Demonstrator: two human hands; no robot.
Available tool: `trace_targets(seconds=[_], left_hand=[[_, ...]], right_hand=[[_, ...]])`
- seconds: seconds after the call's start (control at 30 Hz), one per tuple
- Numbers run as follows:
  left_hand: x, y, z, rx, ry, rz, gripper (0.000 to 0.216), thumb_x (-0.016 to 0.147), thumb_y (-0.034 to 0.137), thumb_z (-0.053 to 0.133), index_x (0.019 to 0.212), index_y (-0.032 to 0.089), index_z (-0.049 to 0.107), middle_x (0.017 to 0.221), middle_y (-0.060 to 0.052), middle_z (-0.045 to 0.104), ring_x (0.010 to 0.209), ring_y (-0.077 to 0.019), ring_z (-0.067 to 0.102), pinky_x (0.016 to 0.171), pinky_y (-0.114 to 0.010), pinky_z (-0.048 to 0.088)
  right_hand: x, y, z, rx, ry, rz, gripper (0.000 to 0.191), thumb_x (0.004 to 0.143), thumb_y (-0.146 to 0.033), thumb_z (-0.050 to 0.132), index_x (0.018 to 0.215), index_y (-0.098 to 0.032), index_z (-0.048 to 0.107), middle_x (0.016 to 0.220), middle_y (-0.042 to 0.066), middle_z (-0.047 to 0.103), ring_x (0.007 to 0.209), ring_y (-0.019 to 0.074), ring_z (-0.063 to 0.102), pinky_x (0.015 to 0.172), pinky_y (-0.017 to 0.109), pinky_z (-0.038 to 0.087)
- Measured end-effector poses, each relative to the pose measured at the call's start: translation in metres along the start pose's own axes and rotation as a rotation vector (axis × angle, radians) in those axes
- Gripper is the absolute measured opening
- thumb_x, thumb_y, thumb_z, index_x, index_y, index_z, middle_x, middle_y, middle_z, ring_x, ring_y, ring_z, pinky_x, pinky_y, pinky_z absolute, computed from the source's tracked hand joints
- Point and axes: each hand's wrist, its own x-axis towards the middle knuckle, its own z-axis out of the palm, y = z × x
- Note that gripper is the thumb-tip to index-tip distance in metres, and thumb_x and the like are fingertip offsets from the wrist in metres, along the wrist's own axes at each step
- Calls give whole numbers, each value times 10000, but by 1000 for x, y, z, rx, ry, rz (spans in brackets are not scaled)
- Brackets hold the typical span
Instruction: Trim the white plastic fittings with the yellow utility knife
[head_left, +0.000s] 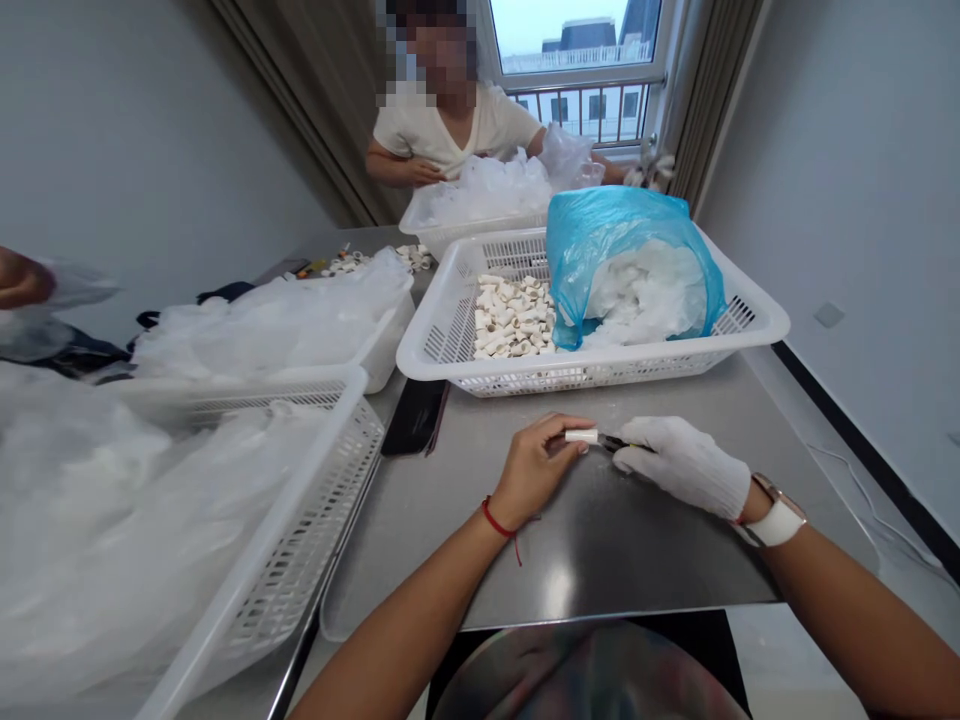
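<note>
My left hand is bare, with a red string at the wrist, and pinches a small white tube piece just above the steel table. My right hand wears a white glove and a white watch; its fingers close on a thin dark tool whose tip meets the tube's end. Both hands sit close together in front of a white basket. That basket holds a heap of similar white tube pieces and a blue plastic bag with white material inside.
A black phone lies left of my hands. White baskets lined with clear plastic fill the left side. A person in a cream shirt works at another basket across the table. Someone's hand shows at far left.
</note>
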Motion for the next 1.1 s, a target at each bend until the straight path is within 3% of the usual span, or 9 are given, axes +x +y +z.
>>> trace_targets(seconds=[0.1,0.2,0.37,0.47,0.57,0.8,0.93,1.1], left_hand=[[-2,4,-1,181,-44,145,200,797,203,666,971,247,753,977,-73,723,944,-219,644,901,-331,472],[-1,2,0,172,-41,110,219,793,230,677,1000,250,746,993,-76,724,962,-225,643,910,-331,467],[6,-8,-3,-315,25,-238,271,709,277,759,939,151,690,864,-62,720,802,-187,666,810,-325,514],[10,-10,-7,-572,-19,-361,321,661,275,805,905,117,669,820,-61,714,778,-161,671,824,-307,514],[11,-10,-8,-669,-62,-407,328,643,247,825,897,103,675,809,-60,710,759,-136,663,819,-279,514],[8,-8,-4,-689,-34,-412,320,640,224,831,898,112,679,793,-46,701,730,-123,650,772,-262,525],[7,-7,-2,-680,-31,-385,356,616,246,848,898,109,680,797,-46,699,733,-123,646,770,-263,528],[6,-4,1,-610,45,-315,367,599,272,852,890,120,686,804,-47,695,740,-136,639,772,-286,530]], right_hand=[[-2,0,-4,202,-97,100,230,905,-322,457,763,-205,595,656,-28,581,607,121,522,578,239,346],[-2,0,-4,253,-95,90,267,918,-350,435,765,-203,597,638,-29,576,599,120,524,574,235,358],[0,-1,4,-178,182,-19,294,948,-377,422,984,-210,661,913,33,638,798,151,579,645,251,357],[0,-6,8,-428,195,17,345,972,-430,364,1089,-261,642,959,29,631,694,139,578,528,260,268],[-1,-12,8,-586,160,28,377,992,-426,300,1087,-269,629,951,31,620,622,134,567,482,281,172],[-1,-16,9,-652,76,10,359,995,-412,290,1035,-266,616,935,32,602,618,146,568,477,293,121],[-2,-16,10,-669,125,74,373,1002,-395,263,1074,-274,608,948,32,612,594,143,560,475,293,121],[-4,-14,10,-537,95,47,338,983,-444,320,1021,-285,616,950,5,612,633,136,566,472,284,156]])
